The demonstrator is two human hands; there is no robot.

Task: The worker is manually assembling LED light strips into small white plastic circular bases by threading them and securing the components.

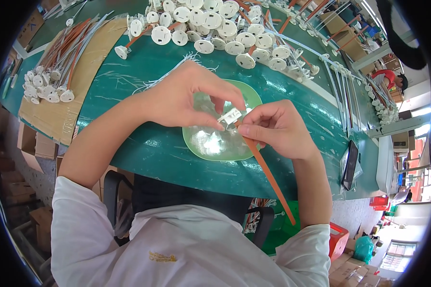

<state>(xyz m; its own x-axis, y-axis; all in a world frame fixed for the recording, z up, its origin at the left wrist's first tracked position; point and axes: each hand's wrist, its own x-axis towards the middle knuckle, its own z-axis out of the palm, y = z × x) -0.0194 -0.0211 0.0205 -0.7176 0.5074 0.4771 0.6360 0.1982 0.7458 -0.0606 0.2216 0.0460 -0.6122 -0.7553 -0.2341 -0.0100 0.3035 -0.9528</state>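
Green bowl: a rounded, light-green bowl sat on the green worktable, below and between the two hands; a shiny, silvery mass lay in it, and glare hid what its pieces were.
White fitting: the small white fitting was above the bowl, held up between the hands rather than lying in it.
Left hand: the left hand had its thumb and forefinger curved round, their tips gripping the white fitting.
Right hand: the right hand had its thumb and forefinger closed in a pinch on the upper end of an orange strip, just beside the fitting; the strip slanted down past the table edge.
Thin pale wires: a loose bunch of pale wires lay beyond the left hand.
Disc heap: many white disc-ended pieces were piled at the far side of the table.
Cardboard sheet: a flat cardboard sheet on the left bore a bundle of orange and grey strips with white ends.
Green crate: a green crate stood below the table edge, with white-ended strips showing beside it; whether they lay inside could not be told.
Cardboard box: an open box stood at lower left, its contents unclear.
Red bin: a red bin stood beside the right sleeve.
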